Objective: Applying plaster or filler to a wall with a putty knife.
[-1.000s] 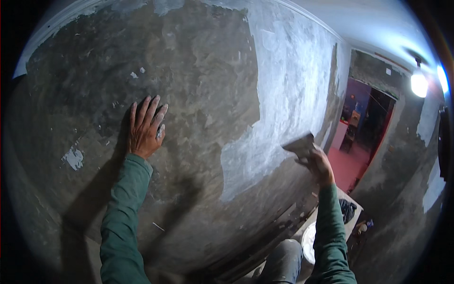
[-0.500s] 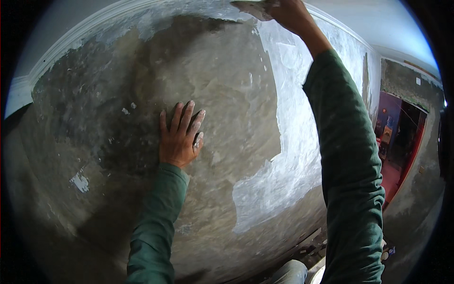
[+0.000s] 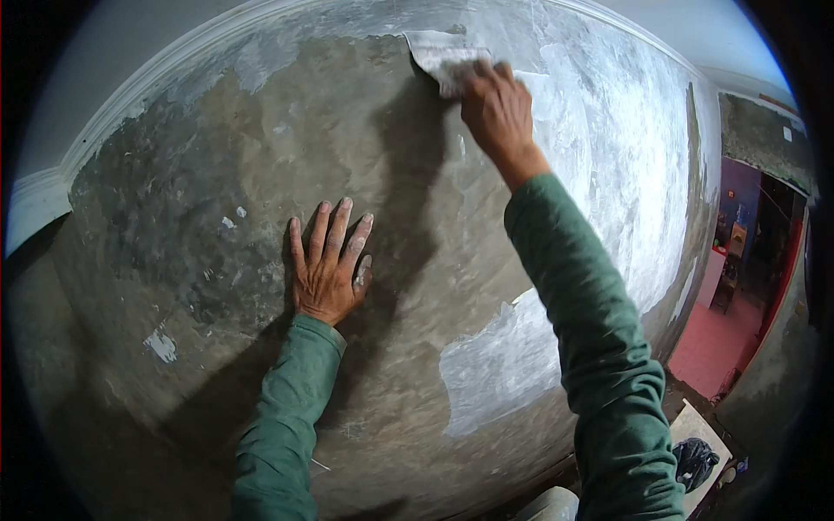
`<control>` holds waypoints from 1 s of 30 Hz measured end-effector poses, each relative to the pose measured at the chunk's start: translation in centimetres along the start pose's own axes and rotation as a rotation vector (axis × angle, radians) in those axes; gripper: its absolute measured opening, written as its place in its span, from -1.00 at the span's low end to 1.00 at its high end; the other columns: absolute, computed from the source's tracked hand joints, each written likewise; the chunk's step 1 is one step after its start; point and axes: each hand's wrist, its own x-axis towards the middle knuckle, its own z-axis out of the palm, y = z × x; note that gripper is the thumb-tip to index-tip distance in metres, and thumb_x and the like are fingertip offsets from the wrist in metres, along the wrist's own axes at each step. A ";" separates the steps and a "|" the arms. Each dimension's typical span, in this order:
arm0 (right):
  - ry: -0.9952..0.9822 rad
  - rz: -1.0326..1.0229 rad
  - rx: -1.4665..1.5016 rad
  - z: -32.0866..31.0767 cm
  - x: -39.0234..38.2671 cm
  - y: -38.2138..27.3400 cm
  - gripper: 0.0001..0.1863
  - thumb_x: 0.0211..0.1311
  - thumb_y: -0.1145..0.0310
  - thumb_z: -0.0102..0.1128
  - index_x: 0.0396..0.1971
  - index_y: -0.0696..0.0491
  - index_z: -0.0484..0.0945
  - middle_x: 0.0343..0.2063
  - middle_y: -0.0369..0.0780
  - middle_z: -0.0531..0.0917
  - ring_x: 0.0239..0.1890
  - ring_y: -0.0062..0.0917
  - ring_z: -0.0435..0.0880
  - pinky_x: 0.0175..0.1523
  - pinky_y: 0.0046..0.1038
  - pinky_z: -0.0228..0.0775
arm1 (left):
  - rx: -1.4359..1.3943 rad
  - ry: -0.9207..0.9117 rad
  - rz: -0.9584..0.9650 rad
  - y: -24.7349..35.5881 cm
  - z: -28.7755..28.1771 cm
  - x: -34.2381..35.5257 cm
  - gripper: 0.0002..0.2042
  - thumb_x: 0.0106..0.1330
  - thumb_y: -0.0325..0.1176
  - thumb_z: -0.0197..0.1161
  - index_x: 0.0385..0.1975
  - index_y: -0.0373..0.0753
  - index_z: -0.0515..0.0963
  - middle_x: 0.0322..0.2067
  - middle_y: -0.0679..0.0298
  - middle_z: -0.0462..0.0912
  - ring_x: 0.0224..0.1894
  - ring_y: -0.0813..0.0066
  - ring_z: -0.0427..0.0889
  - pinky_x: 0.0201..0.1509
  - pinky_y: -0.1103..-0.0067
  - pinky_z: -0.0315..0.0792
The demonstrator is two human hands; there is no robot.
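A grey plastered wall [image 3: 208, 347] fills the view, with a white skim coat [image 3: 625, 174] on its right part. My left hand [image 3: 332, 269] lies open against the bare grey plaster, fingers spread and dusted with white. Higher up, my right hand [image 3: 497, 117] grips a white-smeared putty knife [image 3: 439, 56], its blade held against the wall at the upper edge of the grey patch, just below the white moulding [image 3: 122, 113]. The knife and fingers are slightly blurred.
At the right is a doorway [image 3: 730, 243] with a red frame and pink floor beyond. Low at the right, a light board [image 3: 695, 425] holds a black plastic bag [image 3: 695, 462]. My knee [image 3: 547, 504] shows at the bottom edge; a pale ceiling curves overhead.
My right hand rose with the knife from the middle right to the top, then moved slightly down and left. My left hand, still open, appears farther right in the picture as the view shifted.
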 end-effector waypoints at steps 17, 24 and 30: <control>-0.046 -0.064 0.076 -4.1 10.5 0.6 -0.68 0.07 0.49 0.12 -0.24 -0.10 0.79 -0.43 -0.10 0.75 -0.35 -0.16 0.75 -0.12 -0.18 0.58 | -0.206 0.086 0.056 2.0 0.3 2.2 -0.43 0.25 -0.19 0.28 0.33 0.00 0.45 0.42 0.17 0.30 0.50 0.11 0.22 0.56 -0.16 -0.04; -0.291 -0.109 0.064 -1.0 11.6 0.8 -0.72 0.25 0.48 0.03 -0.24 0.08 0.77 -0.31 0.05 0.75 -0.28 -0.04 0.76 -0.15 -0.13 0.61 | -0.160 0.130 0.063 2.9 1.6 2.6 -0.38 0.21 -0.19 0.34 0.34 0.00 0.43 0.43 0.19 0.31 0.51 0.14 0.20 0.56 -0.12 -0.02; -0.246 -0.117 -0.026 -2.3 4.7 0.5 -0.69 0.02 0.52 0.11 -0.28 -0.04 0.78 -0.41 -0.07 0.76 -0.33 -0.14 0.75 -0.08 -0.19 0.59 | -0.175 0.103 0.037 2.8 1.4 2.4 -0.40 0.23 -0.21 0.29 0.34 0.00 0.44 0.46 0.20 0.28 0.53 0.14 0.18 0.59 -0.09 -0.08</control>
